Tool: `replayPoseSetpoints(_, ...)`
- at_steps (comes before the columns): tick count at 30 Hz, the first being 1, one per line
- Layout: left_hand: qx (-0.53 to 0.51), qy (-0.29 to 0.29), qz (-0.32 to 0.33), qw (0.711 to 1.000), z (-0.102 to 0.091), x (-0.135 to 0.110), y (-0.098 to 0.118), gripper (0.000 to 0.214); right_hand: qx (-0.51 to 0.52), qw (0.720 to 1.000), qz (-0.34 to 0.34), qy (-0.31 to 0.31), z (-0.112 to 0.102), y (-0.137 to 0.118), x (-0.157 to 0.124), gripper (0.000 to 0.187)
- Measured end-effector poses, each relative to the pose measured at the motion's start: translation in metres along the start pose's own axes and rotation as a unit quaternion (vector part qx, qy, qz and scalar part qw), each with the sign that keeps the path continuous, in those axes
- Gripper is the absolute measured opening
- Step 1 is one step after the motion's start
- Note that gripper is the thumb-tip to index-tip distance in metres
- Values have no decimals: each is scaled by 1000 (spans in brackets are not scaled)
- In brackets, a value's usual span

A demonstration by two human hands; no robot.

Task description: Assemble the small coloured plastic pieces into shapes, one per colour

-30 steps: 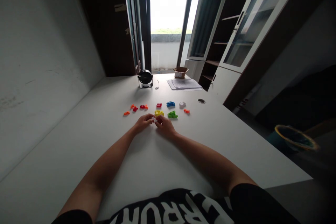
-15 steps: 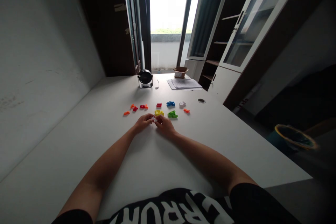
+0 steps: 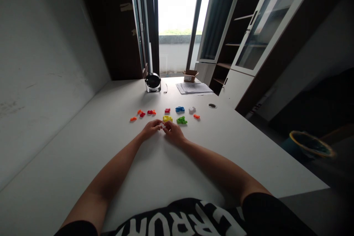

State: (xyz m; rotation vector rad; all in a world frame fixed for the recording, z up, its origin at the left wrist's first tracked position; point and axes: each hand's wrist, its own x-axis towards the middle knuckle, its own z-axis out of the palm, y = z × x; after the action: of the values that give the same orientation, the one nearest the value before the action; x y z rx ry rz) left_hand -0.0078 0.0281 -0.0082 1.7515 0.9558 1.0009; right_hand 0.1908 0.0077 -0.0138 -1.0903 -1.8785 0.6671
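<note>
Between the fingertips of my left hand (image 3: 152, 127) and my right hand (image 3: 173, 130) is a small white plastic piece (image 3: 162, 125). Both hands are closed on it, low over the table, and fingers cover much of its shape. Just beyond them lies a yellow plastic piece (image 3: 167, 118), partly behind my right hand. A green piece (image 3: 181, 120) sits to its right. Farther back are a red piece (image 3: 167, 110), a blue piece (image 3: 179, 109) and another white piece (image 3: 192, 109). An orange piece (image 3: 196, 116) lies on the right.
On the white table (image 3: 116, 140), several red and orange pieces (image 3: 142, 114) lie at left. Toward the back stand a round black device (image 3: 153, 82) and an open cardboard box (image 3: 190, 76) behind papers (image 3: 195, 88). A cable hole (image 3: 212, 106) is at right; a bin (image 3: 311, 145) stands beyond the edge.
</note>
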Motion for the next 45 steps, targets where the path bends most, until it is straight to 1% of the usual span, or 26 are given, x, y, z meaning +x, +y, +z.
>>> replayPoseSetpoints(7,3,-4,0,1000,0,-1,1,31,-2,1000,-8,2,0,2,0,15)
replayPoseSetpoints(15,-8,0,0,1000,1,2,-3,31,3,1000,-8,6,2,3,0,15)
replayPoseSetpoints(36,5,-7,1,1000,0,0,0,32,-5,1000,-4,0,-1,1,0,14)
replayPoseSetpoints(45,5,1,-1,1000,1,0,-1,32,0,1000,-2,-2,0,2,0,15)
